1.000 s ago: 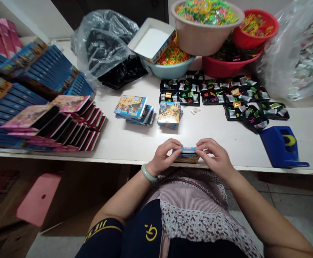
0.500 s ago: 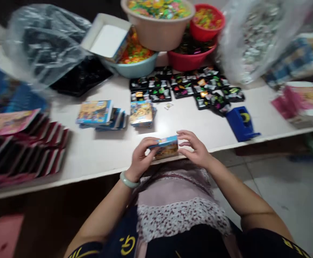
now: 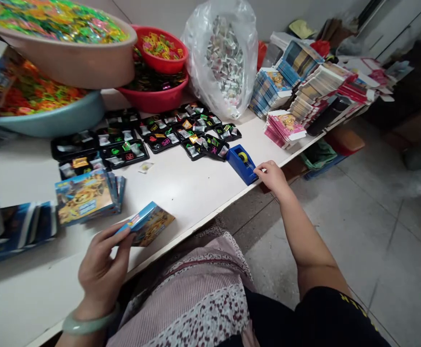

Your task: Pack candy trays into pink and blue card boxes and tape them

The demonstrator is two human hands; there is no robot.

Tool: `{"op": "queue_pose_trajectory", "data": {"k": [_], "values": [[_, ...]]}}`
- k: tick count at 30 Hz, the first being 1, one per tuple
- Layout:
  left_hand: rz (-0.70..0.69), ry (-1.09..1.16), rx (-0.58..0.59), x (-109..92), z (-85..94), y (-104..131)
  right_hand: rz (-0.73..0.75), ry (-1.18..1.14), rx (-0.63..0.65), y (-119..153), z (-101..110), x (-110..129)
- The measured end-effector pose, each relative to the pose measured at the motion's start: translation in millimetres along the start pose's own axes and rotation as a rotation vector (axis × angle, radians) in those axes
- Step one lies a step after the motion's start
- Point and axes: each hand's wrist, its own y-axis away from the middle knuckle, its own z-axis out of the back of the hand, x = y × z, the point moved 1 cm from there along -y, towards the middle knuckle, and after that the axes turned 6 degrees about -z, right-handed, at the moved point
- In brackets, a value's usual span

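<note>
My left hand (image 3: 104,267), with a pale green bangle at the wrist, grips a small printed cardboard box (image 3: 154,225) by its left end. The box stands on its side near the table's front edge, its blue narrow face upward. Off to the right, my right hand (image 3: 272,177) has thumb and fingertips pinched together at the front end of a blue tape dispenser (image 3: 242,165) with a yellow roll core. Whatever lies between those fingertips is too small to make out. Behind my left hand sits a stack of similar boxes (image 3: 85,196).
Black trays (image 3: 124,153) of small wrapped pieces cover the middle. Behind them stand a beige tub (image 3: 84,62), a light blue basin (image 3: 59,118), red bowls (image 3: 152,100) and a clear bag (image 3: 192,53) of packets. Flat cartons (image 3: 284,126) are stacked at the right.
My right hand has left the box and reached right to the tape dispenser. My left hand still holds the box. The view has swung to the right.
</note>
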Motion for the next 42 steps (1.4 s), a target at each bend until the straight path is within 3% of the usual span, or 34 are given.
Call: {"op": "queue_pose_trajectory", "data": {"k": [2, 4, 8, 12, 15, 19, 22, 25, 27, 29, 31, 33, 36, 39, 42], "values": [[0.010, -0.004, 0.000, 0.6, -0.4, 0.0, -0.055, -0.222, 0.031, 4.5, -3.9, -10.5], [0.007, -0.003, -0.015, 2.5, -0.7, 0.5, -0.080, -0.288, 0.034, 11.0, -7.6, -21.4], [0.014, 0.000, 0.001, 4.1, -0.2, 0.1, -0.053, -0.195, -0.041, 17.1, -9.0, -33.4], [0.003, 0.005, 0.053, 5.8, -0.5, 1.2, -0.034, -0.080, -0.058, 25.1, -2.4, -25.3], [-0.089, -0.010, 0.072, 3.7, -2.3, 3.9, -0.026, -0.166, 0.110, 54.9, -15.9, 5.8], [-0.164, -0.055, 0.143, -8.4, -3.9, 3.1, 0.024, -0.571, 0.586, 116.2, -66.0, 83.8], [-0.195, -0.118, 0.246, -16.3, -2.3, -1.2, 0.042, -0.743, 0.839, 148.5, -104.8, 139.0], [-0.272, -0.243, 0.390, -20.3, 1.7, -5.1, 0.030, -0.751, 0.897, 157.3, -137.2, 166.9], [-0.301, -0.300, 0.478, -19.6, 3.7, -5.8, 0.042, -0.674, 0.843, 154.6, -152.1, 170.6], [-0.290, -0.271, 0.492, -16.9, 4.4, -4.4, 0.103, -0.534, 0.749, 149.3, -159.6, 167.1], [-0.232, -0.155, 0.421, -13.4, 4.9, -2.2, 0.199, -0.341, 0.643, 143.1, -160.8, 160.6], [-0.089, -0.004, 0.302, -8.7, 7.0, -1.7, 0.318, -0.203, 0.566, 136.1, -159.4, 154.8], [0.203, 0.177, 0.130, 2.8, 18.0, -9.5, 0.426, -0.268, 0.660, 124.5, -164.0, 156.3], [0.360, 0.273, -0.071, 21.1, 40.9, -23.7, 0.334, -0.475, 0.859, 111.8, -187.7, 179.0], [0.418, 0.259, -0.238, 44.0, 63.3, -26.5, 0.199, -0.623, 0.835, 98.5, -228.9, 215.5]]}}
